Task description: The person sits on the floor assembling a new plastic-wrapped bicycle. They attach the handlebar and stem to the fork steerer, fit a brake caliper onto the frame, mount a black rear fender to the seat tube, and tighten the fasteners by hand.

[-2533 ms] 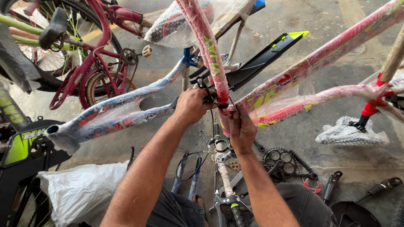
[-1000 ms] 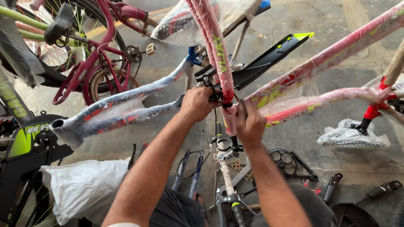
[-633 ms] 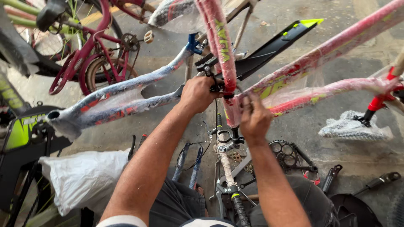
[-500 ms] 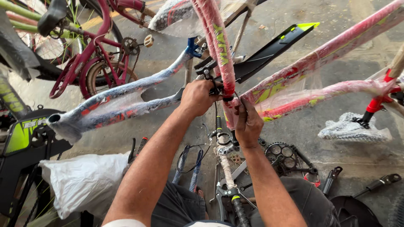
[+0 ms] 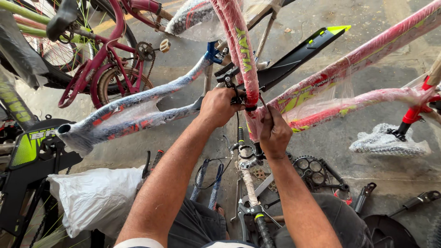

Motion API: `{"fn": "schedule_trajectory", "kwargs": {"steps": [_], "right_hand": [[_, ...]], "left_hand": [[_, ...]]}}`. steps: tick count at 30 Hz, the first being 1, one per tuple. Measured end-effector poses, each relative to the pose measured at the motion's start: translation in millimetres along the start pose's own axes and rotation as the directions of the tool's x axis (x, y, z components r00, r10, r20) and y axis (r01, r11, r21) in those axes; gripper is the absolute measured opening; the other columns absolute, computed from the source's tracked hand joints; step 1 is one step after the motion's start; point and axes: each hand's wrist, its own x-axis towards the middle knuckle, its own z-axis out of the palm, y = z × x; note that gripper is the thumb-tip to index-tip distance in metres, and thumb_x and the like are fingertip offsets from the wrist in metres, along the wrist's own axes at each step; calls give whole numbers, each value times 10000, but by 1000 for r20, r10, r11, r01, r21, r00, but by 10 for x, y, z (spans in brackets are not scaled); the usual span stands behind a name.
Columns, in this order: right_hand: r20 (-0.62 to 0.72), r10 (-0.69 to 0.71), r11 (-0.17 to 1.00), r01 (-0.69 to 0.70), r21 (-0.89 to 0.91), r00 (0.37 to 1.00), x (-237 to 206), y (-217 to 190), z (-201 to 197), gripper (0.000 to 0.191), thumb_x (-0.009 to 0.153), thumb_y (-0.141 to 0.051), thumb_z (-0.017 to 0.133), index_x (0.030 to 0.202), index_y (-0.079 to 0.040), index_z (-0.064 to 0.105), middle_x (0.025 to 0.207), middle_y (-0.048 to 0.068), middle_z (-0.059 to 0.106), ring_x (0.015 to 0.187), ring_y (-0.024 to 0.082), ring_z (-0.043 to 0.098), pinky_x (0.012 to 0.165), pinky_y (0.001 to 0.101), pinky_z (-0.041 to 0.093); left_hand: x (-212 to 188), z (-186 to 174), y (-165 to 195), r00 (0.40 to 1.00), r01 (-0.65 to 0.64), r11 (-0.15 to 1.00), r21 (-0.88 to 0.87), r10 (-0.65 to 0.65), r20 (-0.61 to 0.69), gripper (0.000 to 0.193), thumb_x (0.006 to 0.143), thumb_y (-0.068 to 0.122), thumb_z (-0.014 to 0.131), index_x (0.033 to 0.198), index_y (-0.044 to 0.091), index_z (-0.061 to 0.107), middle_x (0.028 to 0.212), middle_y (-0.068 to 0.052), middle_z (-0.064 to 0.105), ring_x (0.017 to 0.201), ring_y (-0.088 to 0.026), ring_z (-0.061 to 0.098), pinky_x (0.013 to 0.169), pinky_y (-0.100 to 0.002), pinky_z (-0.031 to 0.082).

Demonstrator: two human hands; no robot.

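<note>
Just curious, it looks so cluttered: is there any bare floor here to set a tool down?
Bare concrete floor lies top right, above the pink wrapped frame. Another patch sits between the wrapped saddle and chainring. Below both hands, cables and parts crowd together.

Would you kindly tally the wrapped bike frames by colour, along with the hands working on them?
Pink wrapped frame: 1
Blue wrapped frame: 1
Hands: 2, the left hand and the right hand, both at the pink frame's tube junction
Total: 4
</note>
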Motion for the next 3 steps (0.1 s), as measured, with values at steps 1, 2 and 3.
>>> {"fn": "schedule_trajectory", "kwargs": {"steps": [1,2,3], "right_hand": [[-11,-32,999,32,-14,999,-8,5,-6,227,1075,-96,548,1182,40,696,880,166,735,757,262,739,681,366,575],[-19,-64,998,63,-29,998,-18,16,-12,224,1078,-96,552,1184,40,695,904,180,735,782,280,740,700,373,581],[-29,-97,994,96,-44,995,-13,27,-4,221,1080,-96,555,1187,40,694,928,193,735,807,297,741,720,381,587]], "left_hand": [[-10,12,6,1000,13,1000,-2,-13,13,372,765,375,843,1088,200,788,951,-143,747,933,-372,695,794,-487,542],[-20,28,9,1000,10,1000,-8,-10,13,379,763,375,841,1098,208,788,951,-143,748,932,-370,697,797,-486,543],[-20,33,8,1000,5,1000,-12,-5,11,386,761,375,840,1108,215,788,951,-144,749,932,-369,699,801,-485,544]]}}
